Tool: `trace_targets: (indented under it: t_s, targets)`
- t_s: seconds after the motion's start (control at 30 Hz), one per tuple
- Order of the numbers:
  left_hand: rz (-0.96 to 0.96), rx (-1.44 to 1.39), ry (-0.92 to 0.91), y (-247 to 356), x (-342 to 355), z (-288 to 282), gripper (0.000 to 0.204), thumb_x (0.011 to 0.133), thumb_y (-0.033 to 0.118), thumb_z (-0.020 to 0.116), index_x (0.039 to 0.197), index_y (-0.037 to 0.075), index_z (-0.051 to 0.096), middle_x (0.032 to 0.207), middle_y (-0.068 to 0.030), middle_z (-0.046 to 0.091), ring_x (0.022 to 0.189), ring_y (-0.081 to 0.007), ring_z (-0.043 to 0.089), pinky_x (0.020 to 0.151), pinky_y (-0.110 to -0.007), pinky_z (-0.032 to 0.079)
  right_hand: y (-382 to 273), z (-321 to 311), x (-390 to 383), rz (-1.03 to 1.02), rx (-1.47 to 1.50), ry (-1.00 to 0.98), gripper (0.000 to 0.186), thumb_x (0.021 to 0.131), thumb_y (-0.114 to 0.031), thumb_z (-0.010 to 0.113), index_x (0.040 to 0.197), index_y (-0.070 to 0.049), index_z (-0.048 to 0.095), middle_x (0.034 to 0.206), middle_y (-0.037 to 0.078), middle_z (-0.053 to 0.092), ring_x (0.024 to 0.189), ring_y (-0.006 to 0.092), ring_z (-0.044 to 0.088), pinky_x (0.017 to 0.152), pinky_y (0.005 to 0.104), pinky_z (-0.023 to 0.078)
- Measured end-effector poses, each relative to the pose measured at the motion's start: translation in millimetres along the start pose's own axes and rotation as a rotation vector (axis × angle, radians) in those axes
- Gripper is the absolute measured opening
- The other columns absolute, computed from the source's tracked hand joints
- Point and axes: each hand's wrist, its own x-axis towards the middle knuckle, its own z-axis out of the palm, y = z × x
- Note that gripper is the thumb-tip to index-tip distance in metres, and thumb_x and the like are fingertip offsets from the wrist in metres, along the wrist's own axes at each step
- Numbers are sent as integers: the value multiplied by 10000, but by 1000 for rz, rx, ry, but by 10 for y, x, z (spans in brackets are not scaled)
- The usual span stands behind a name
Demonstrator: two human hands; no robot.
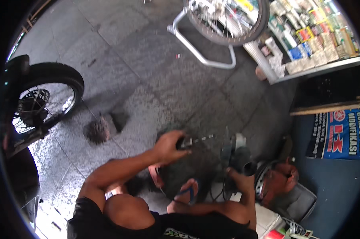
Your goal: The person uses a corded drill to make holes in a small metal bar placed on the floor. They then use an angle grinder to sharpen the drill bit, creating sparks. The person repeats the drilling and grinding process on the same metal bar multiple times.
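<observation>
My left hand (172,147) is closed round a dark, short part with a metal collar. A thin, banded metal rod (203,138) sticks out of it to the right; its exact kind is unclear. Facing the rod's tip, with a small gap, is an angle grinder (239,153), its thin disc (227,149) seen nearly edge-on. My right hand (242,181) grips the grinder's dark grey body from below, and a dark cable hangs beside it. My foot in a blue-strapped sandal (186,194) is below, between the hands.
A motorcycle wheel (68,83) stands at left. Another wheel (243,38) and a silver stand (203,59) are at the far side. A brownish block (102,128) lies on the floor. Right are a stocked display case (279,77), a red machine (281,179) and a grey bin (305,205).
</observation>
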Motion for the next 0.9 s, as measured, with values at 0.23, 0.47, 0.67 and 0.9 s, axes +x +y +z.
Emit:
trace_targets:
  t_s: [0.23,0.47,0.67,0.9]
  targets:
    - [-98,-43,-79,13,-64,-34,559,729,262,884,1178,32,645,1004,-155,673,894,-286,684,781,-390,543,-49,100,-184,-60,-58,-8,752,671,-213,944,1263,15,541,1092,122,688,994,219,651,903,367,513]
    - [-93,-62,-51,-7,-113,-41,546,708,249,892,1150,25,662,961,-143,686,850,-252,680,760,-370,535,8,169,-135,-103,-136,-34,852,635,-262,969,1290,47,519,1118,174,704,1013,245,669,931,367,511]
    - [-84,-41,-62,38,-74,-33,554,697,259,895,1143,25,662,949,-148,676,846,-270,681,749,-379,534,59,169,-102,-101,-110,-26,858,638,-263,965,1300,49,516,1146,172,699,1026,255,668,945,375,507]
    - [-44,-69,-69,17,-38,14,497,738,287,856,1113,29,657,1007,-173,653,941,-366,654,820,-442,529,-18,159,-67,-26,-34,-66,785,673,-234,941,1296,13,530,1074,106,687,994,208,642,914,366,508]
